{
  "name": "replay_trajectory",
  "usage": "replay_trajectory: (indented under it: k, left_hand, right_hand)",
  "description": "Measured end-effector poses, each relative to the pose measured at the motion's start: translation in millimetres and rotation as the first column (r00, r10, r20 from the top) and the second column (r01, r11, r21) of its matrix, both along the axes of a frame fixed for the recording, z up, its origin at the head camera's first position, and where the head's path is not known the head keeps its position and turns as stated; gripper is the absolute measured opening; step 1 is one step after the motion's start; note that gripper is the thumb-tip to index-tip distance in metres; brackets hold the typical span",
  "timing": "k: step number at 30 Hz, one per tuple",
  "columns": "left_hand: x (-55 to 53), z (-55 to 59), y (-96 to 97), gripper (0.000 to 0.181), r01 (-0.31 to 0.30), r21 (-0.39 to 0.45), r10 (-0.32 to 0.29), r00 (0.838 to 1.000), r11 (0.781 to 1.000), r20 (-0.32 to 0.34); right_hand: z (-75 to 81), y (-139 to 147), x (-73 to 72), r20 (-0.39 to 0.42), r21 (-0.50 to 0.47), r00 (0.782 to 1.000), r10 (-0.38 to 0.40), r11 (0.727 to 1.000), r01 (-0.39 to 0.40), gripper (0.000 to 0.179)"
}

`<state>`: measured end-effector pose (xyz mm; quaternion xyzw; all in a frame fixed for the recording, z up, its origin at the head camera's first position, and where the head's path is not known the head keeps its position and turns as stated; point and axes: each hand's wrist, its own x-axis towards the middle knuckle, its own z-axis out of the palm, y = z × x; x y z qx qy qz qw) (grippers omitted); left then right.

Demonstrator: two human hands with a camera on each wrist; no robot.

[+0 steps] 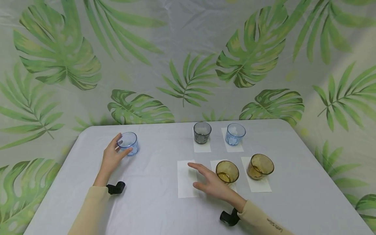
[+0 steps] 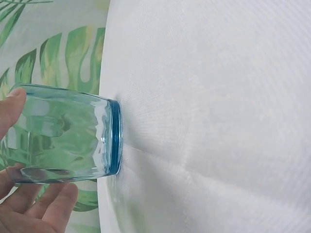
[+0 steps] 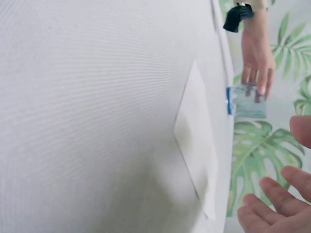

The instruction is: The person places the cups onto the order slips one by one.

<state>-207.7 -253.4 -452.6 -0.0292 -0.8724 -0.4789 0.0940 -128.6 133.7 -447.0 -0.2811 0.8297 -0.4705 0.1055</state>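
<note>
At the far left of the table, my left hand [image 1: 113, 156] holds a clear blue glass [image 1: 133, 147], thumb on one side and fingers on the other. In the left wrist view the blue glass [image 2: 63, 136] is upright, its thick base right at the white cloth. My right hand [image 1: 215, 186] holds nothing; its fingers are spread over a white paper card [image 1: 186, 182]. Just past that hand stands an amber glass [image 1: 227, 171], on a card partly hidden by the hand. The right wrist view shows the right fingers [image 3: 277, 196] loosely bent beside the card [image 3: 197, 141].
A second amber glass [image 1: 260, 167] stands on a card at the right. Behind, a grey glass [image 1: 202, 133] and another blue glass [image 1: 235, 134] stand on cards. The white-clothed table [image 1: 158, 209] ends before a leaf-patterned curtain [image 1: 191, 39].
</note>
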Motion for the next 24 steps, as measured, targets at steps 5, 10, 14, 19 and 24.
replay_trajectory:
  k: [5,10,14,19,24]
  left_hand:
    - [-0.6,-2.7,0.2,0.080,-0.024,-0.007,0.023,0.999,1.000,-0.033]
    - [3.8,-1.3,4.4,0.078,-0.017,0.004,0.017,0.998,1.000,-0.065]
    - [9.8,2.9,11.9,0.076,0.016,0.017,-0.014,0.997,1.000,-0.078]
    - [18.9,15.6,25.8,0.075,0.062,0.036,-0.058,0.993,0.997,-0.099]
    - [23.9,22.1,35.8,0.075,0.084,0.037,-0.081,0.992,0.996,-0.094]
  right_hand:
    - [-5.9,-2,-1.1,0.008,0.017,1.000,-0.020,1.000,0.020,0.061]
    - [-11.9,-3,-2.5,0.007,0.012,1.000,-0.028,1.000,0.028,0.061]
    - [-16.4,-3,-3.7,0.010,0.012,0.999,-0.038,0.999,0.038,0.061]
    - [-20.6,-3,-4.8,0.016,0.011,0.999,-0.046,0.999,0.046,0.062]
    - [-22.6,-5,-5.2,0.020,0.025,0.998,-0.059,0.998,0.058,0.062]
